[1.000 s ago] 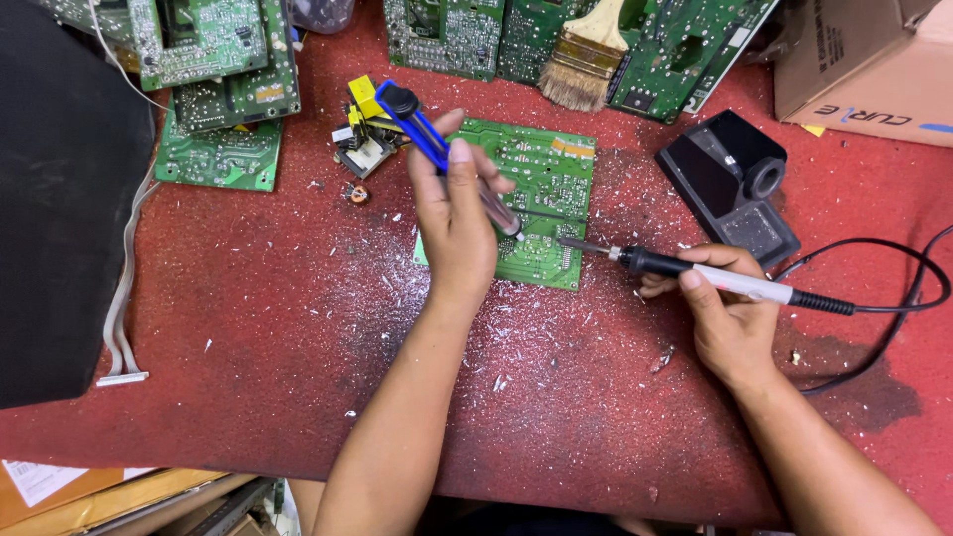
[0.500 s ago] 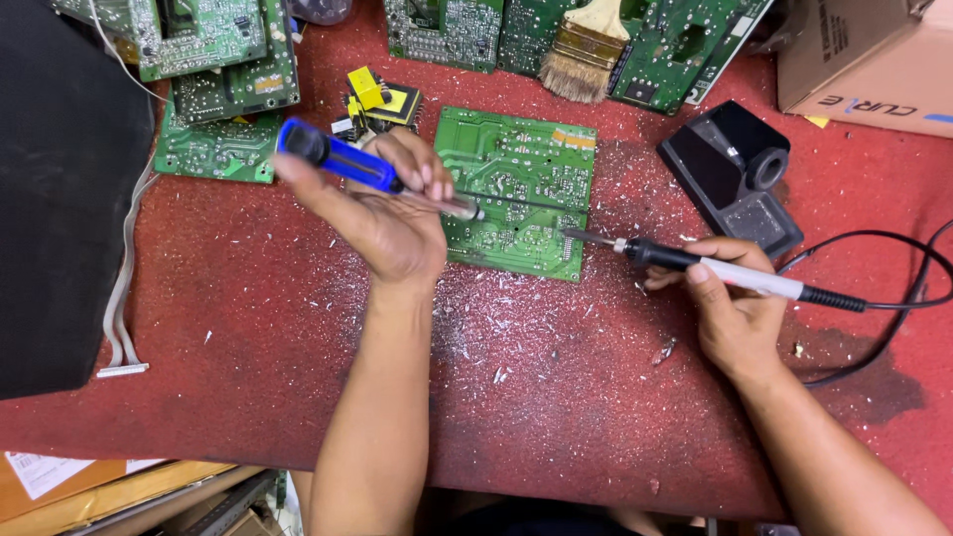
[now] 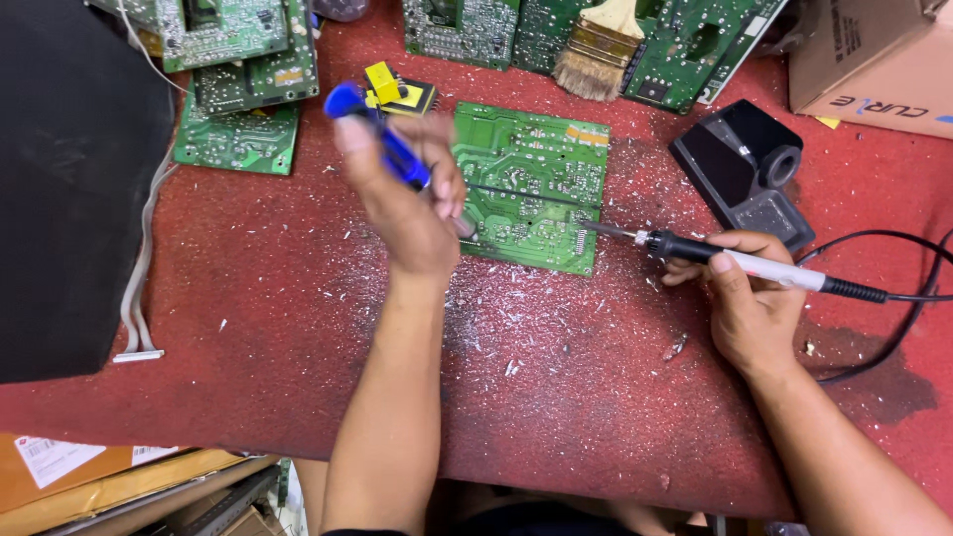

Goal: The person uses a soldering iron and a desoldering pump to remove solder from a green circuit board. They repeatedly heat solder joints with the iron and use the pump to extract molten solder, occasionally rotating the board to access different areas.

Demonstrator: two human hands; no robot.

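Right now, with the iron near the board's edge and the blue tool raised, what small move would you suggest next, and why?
Probably bring the blue desoldering pump in the left hand back down to the green circuit board: its nose sits off the joints, while the soldering iron in the right hand points its tip at the board's right edge.

The left hand point(image 3: 412, 203) now stands turned upright over the green circuit board's point(image 3: 531, 184) left edge, and the blue tool point(image 3: 382, 139) in it points up and away instead of lying level.

both forearms are bare, with no sleeves, gloves, rings or watch.
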